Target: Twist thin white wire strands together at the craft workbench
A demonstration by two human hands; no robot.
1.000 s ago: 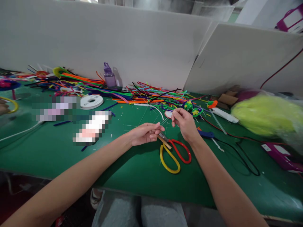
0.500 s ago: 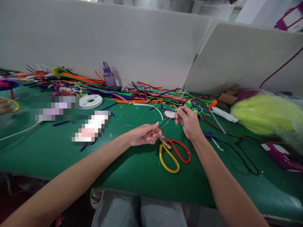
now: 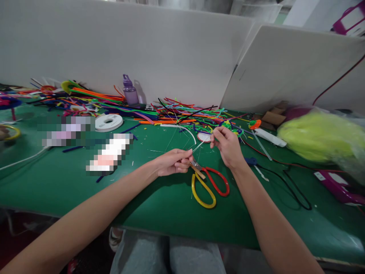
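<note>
My left hand (image 3: 175, 161) is closed in a pinch on a thin wire (image 3: 199, 147), pale and shiny. The wire runs up and right to my right hand (image 3: 226, 146), whose thumb and fingertips are pinched on its other end. Fine loose ends stick out to the left behind my left hand. Under and beside that hand lie scissors (image 3: 209, 184) with one red and one yellow handle, their blades partly hidden by the fingers. A small round white piece with a red rim (image 3: 203, 137) lies behind the wire. A curved white strip (image 3: 185, 129) rests beyond my left hand.
Colourful pipe cleaners (image 3: 188, 112) are heaped along the partition. A white spool (image 3: 108, 122) and a purple bottle (image 3: 130, 91) stand left. To the right are a yellow-green bag (image 3: 322, 133), a purple device (image 3: 339, 188) and a black cord (image 3: 299, 201). Another person's hand (image 3: 3, 132) shows far left.
My left thumb has come down flatter onto the fingers, and the wire between my hands shows more plainly. The other person's hand at far left has shifted slightly.
</note>
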